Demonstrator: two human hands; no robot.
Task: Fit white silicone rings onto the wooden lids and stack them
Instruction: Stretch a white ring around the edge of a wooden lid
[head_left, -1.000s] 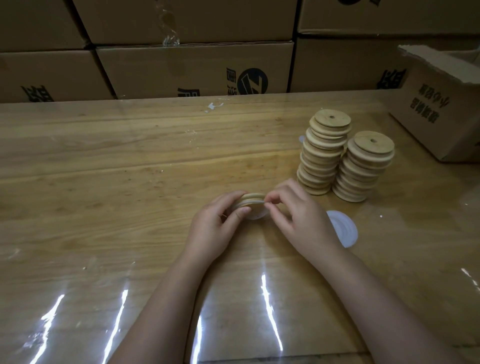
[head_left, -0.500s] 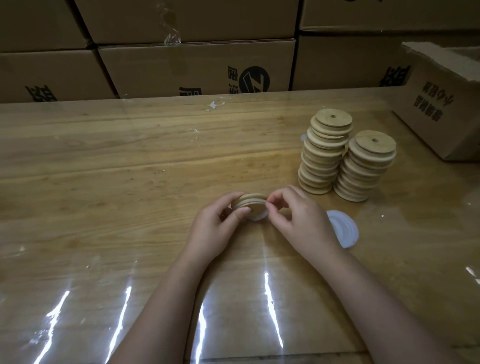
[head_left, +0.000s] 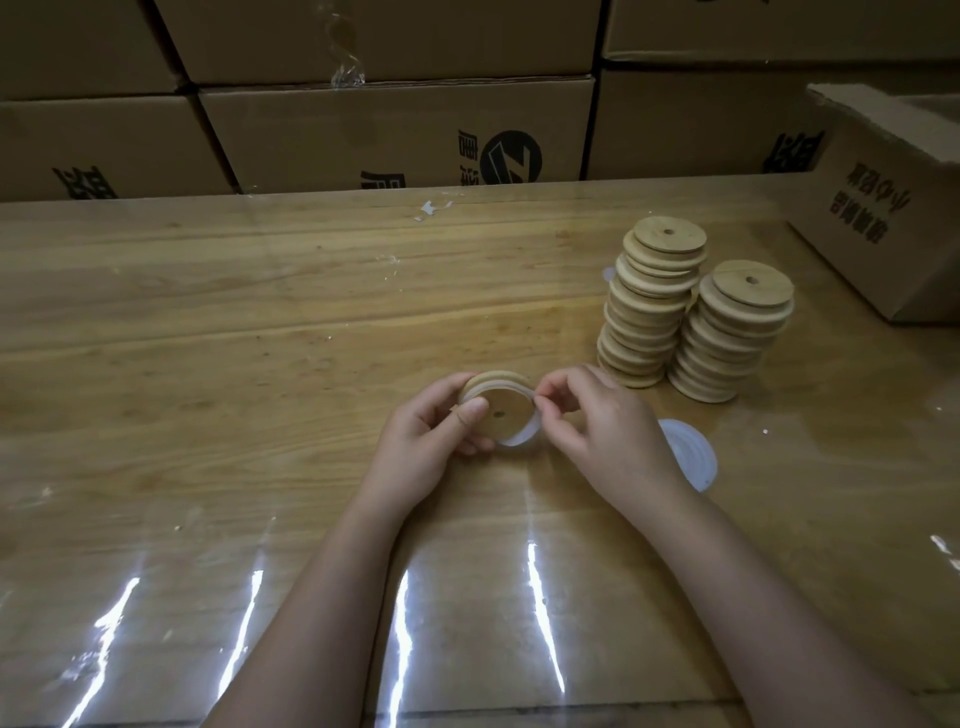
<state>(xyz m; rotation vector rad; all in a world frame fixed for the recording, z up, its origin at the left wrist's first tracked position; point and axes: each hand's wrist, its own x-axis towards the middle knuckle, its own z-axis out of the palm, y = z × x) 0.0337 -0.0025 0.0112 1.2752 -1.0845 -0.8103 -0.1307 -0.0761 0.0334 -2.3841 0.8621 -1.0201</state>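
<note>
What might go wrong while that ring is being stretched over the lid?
The white ring, pinched by the right hand, sits only partly on the wooden lid and may snap off. The taller lid stack looks uneven and stands near that hand; a nudge might topple it.

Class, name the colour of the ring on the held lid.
White: the ring on the lid, head view.
</note>
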